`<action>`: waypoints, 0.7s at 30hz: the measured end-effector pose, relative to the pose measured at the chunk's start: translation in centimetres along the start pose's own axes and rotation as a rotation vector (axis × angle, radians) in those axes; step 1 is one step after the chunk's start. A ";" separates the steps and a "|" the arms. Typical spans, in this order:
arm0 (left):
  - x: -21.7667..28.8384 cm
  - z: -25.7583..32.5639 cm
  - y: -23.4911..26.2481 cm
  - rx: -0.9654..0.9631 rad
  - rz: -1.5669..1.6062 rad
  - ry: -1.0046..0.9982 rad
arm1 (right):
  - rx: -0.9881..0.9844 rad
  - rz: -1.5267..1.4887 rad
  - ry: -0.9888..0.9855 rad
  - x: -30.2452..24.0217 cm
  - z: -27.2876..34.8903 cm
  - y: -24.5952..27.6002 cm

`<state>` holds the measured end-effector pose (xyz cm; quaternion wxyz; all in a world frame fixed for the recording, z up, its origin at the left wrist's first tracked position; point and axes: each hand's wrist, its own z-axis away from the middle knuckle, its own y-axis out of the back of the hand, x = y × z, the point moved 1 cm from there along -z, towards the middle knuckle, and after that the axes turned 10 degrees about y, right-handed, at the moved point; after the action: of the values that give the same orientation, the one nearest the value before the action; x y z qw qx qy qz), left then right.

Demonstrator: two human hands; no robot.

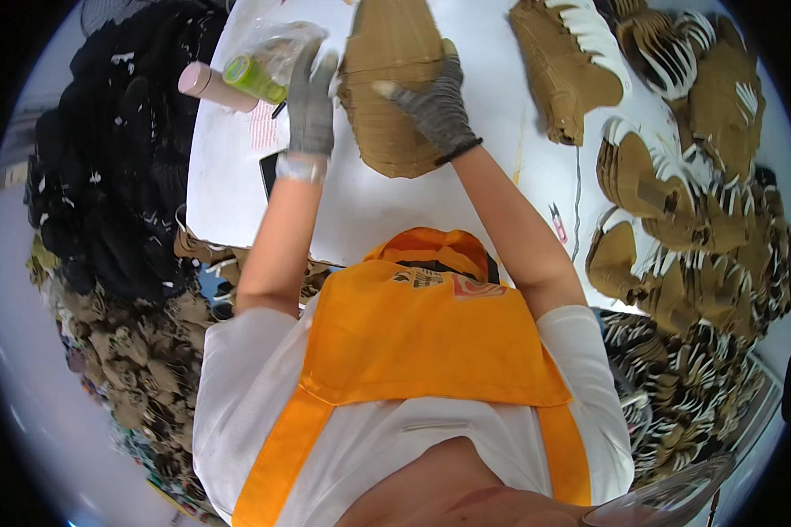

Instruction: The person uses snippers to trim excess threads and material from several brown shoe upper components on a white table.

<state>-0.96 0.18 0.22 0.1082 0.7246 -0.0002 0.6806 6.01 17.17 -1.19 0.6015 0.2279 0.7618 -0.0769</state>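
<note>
Clear eyeglasses [668,496] edge into the lower right, nearest the camera, with an orange apron [431,342] beyond them. Over the white table [369,211], a layered brown fabric bundle [385,123] runs out past the top of view. Across its right side spreads the gloved right hand [444,110], thumb on the upper face; whether its fingertips hook underneath I cannot tell. The gloved left hand [311,114] is open, fingers straight, just beside the left edge. Good handling would want even pressure along both long edges so layers don't slide, clear of the lime-green bottle [253,79], pink tumbler [215,86] and red-handled snips [558,222]
</note>
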 end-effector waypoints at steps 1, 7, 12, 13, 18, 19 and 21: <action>-2.2 2.0 1.4 0.117 -0.040 -0.014 | -0.006 -0.102 -0.001 -0.5 0.1 0.5; -13.7 12.6 -0.3 0.075 0.889 1.328 | -0.034 -0.267 -0.054 4.9 0.7 3.5; -13.9 11.1 -5.7 -0.280 1.348 0.916 | -0.048 -0.302 -0.129 6.3 1.7 5.9; -12.0 11.5 -5.1 -0.327 1.301 0.870 | -0.008 -0.367 -0.225 4.0 1.9 5.7; -4.8 14.5 -0.9 -0.454 0.835 0.572 | -0.052 -0.780 -0.457 4.9 0.9 6.0; -3.9 14.8 -0.4 -0.455 0.685 0.514 | -0.043 -0.862 -0.536 3.9 1.1 4.7; -2.8 15.3 -0.4 -0.345 0.598 0.503 | -0.073 -0.734 -0.724 5.6 1.4 3.5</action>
<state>13.98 -2.26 -3.32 0.0222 0.4754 -0.2977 0.8276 7.85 21.17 -6.32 0.7677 -0.1168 0.5367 -0.3301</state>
